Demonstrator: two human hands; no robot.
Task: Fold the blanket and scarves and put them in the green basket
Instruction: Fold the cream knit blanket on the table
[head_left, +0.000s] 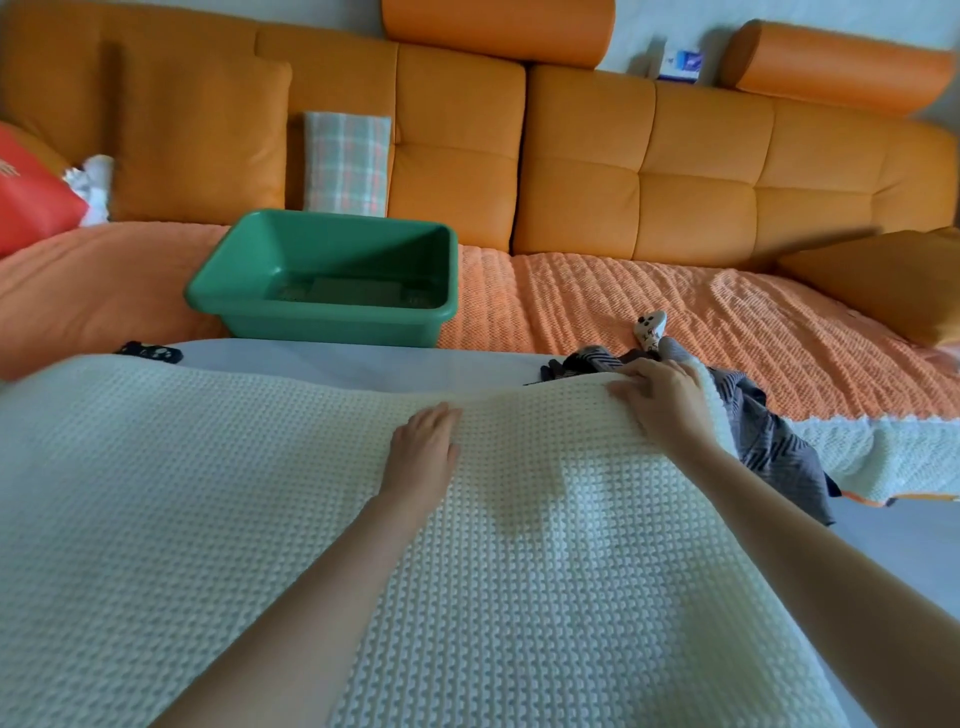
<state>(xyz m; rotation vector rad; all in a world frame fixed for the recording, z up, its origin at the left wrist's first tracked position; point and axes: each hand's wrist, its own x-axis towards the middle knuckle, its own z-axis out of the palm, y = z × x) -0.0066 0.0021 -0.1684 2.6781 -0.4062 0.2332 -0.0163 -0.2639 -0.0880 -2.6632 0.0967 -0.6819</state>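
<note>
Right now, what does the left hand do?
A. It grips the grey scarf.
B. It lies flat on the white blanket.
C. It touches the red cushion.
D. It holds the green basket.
B: the left hand lies flat, fingers straight, on the white blanket, well short of the green basket.

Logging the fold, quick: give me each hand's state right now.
Left hand: open, pressing flat on the white blanket.
Right hand: closed, gripping the blanket's far edge.
</note>
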